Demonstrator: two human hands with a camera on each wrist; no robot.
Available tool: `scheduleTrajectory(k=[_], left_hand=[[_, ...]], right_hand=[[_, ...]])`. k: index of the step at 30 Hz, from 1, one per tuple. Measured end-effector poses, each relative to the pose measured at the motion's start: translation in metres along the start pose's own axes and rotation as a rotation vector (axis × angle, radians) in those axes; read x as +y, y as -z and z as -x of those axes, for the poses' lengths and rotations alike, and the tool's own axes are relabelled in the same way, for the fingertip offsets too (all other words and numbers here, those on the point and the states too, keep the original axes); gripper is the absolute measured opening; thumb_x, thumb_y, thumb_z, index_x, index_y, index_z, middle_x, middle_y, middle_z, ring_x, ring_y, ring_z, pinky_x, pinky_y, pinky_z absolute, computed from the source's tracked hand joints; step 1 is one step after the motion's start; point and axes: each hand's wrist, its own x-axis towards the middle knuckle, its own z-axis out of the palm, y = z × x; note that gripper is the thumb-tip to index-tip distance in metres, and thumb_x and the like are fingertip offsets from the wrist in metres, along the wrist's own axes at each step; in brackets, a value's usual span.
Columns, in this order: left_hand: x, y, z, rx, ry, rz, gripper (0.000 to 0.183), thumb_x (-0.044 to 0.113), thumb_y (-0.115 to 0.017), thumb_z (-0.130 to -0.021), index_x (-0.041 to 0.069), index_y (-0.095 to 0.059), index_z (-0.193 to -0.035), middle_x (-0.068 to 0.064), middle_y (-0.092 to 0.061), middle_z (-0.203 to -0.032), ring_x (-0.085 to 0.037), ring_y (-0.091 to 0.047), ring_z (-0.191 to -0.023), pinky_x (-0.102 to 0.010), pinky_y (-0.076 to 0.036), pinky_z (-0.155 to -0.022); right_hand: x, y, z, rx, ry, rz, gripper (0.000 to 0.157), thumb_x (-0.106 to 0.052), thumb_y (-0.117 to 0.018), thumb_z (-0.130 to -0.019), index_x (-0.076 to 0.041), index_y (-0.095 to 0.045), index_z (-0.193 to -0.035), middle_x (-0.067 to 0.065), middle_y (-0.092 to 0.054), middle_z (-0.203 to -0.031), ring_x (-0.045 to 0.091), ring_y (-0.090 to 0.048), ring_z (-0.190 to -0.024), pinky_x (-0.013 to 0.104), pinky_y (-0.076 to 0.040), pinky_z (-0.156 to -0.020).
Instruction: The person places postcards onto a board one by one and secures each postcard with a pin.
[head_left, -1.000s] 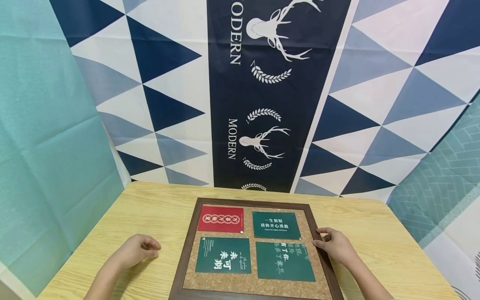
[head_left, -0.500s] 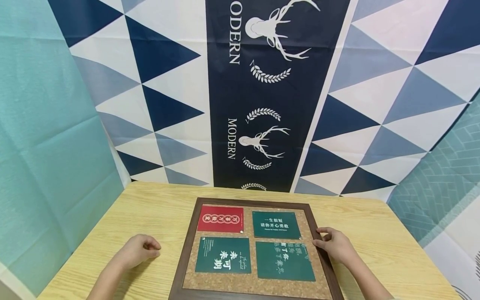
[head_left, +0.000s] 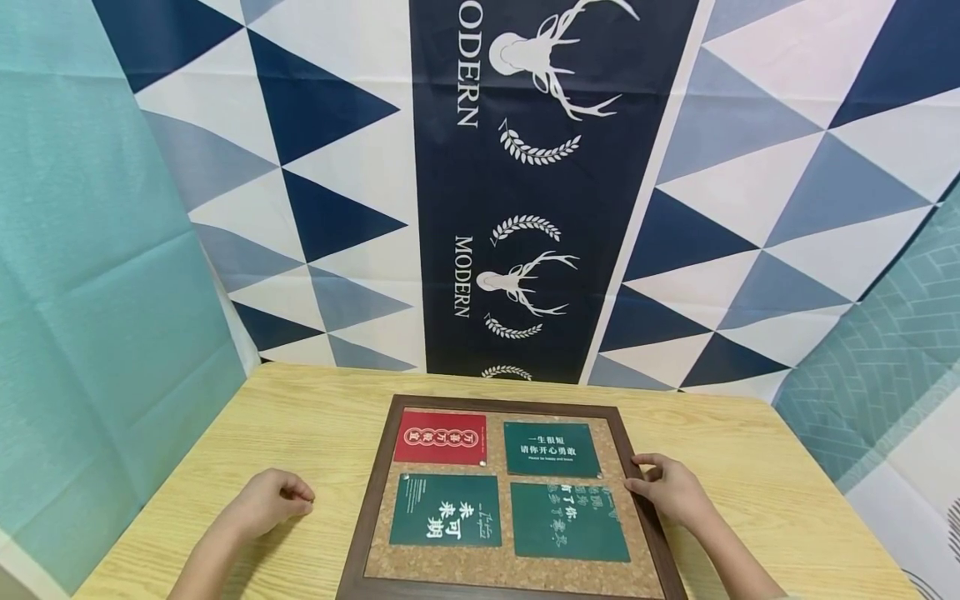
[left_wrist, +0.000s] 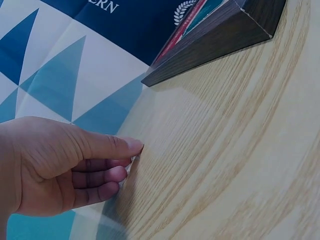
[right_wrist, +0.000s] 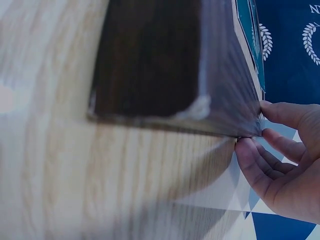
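Note:
A framed corkboard (head_left: 570, 577) with a dark wooden rim lies on the table, bearing a red card (head_left: 440, 438) and several green cards, one of them a green card (head_left: 572, 522) at the near right. My right hand (head_left: 671, 492) grips the board's right edge; in the right wrist view fingertips (right_wrist: 272, 111) touch its rim. To the left of the board, apart from it, my left hand (head_left: 270, 504) rests over the table with loosely curled fingers. The left wrist view shows its thumb close to the index finger, with no object clearly between them.
The pale wood-grain table (head_left: 300, 417) extends on both sides of the board. Behind it hangs a patterned cloth (head_left: 517, 192) with triangles and deer heads. A teal cloth (head_left: 112, 292) covers the left side.
The left hand has shifted very slightly left, and its fingertips have drawn closer together. The right hand stays on the corkboard's edge.

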Motion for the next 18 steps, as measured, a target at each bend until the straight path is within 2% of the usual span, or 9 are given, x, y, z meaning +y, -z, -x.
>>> scheduleTrajectory(k=[5, 13, 18], left_hand=[[-0.001, -0.002, 0.0, 0.024, -0.013, -0.013, 0.007, 0.009, -0.067, -0.083, 0.003, -0.068, -0.086, -0.002, -0.058, -0.073, -0.01, -0.05, -0.062, -0.023, -0.044, -0.052], [0.008, -0.005, -0.001, 0.108, 0.076, 0.035, 0.006, 0.01, -0.066, -0.084, 0.004, -0.064, -0.084, -0.003, -0.061, -0.075, -0.014, -0.054, -0.064, -0.025, -0.046, -0.052], [0.011, -0.005, -0.002, 0.139, 0.087, 0.06, 0.007, 0.008, -0.065, -0.084, 0.003, -0.064, -0.088, -0.004, -0.063, -0.078, -0.013, -0.055, -0.066, -0.024, -0.046, -0.053]], right_hand=[[0.0, 0.0, 0.001, 0.002, 0.004, -0.004, 0.054, -0.023, -0.067, -0.085, 0.006, -0.05, -0.128, 0.018, -0.061, -0.098, 0.021, -0.059, -0.08, 0.034, -0.048, -0.062], [0.001, 0.0, 0.001, -0.004, 0.007, -0.003, 0.055, -0.025, -0.067, -0.086, 0.005, -0.049, -0.129, 0.019, -0.06, -0.1, 0.023, -0.06, -0.082, 0.036, -0.049, -0.063], [0.001, 0.0, 0.0, -0.003, 0.007, 0.006, 0.055, -0.024, -0.067, -0.086, 0.005, -0.049, -0.129, 0.02, -0.061, -0.1, 0.023, -0.06, -0.082, 0.036, -0.049, -0.063]])
